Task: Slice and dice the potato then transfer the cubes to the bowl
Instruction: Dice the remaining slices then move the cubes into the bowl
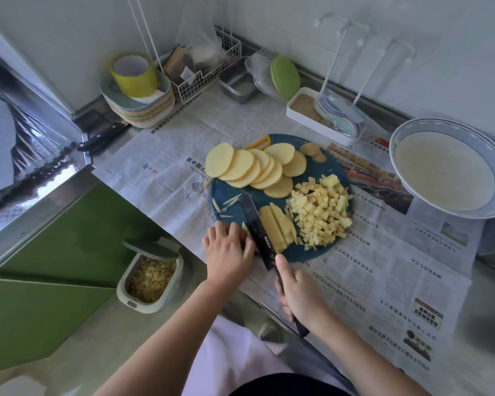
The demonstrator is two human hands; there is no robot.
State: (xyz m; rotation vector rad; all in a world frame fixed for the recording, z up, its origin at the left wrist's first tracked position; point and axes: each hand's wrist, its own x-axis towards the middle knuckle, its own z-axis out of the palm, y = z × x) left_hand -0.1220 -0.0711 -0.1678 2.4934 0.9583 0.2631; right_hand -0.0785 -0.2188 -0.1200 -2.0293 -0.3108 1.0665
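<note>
Head view: round potato slices [249, 170] fan across the far side of the blue cutting board [229, 192], strips [277, 227] lie in its middle, and cubes [320, 212] are heaped on the right. The right hand [300, 295] grips the knife [257, 227]. The left hand [227, 250], fingers curled, holds down a potato piece [244, 225] at the board's near-left edge. Open newspaper [383, 252] separates board from bowl [452, 127], far right on the table [489, 338].
</note>
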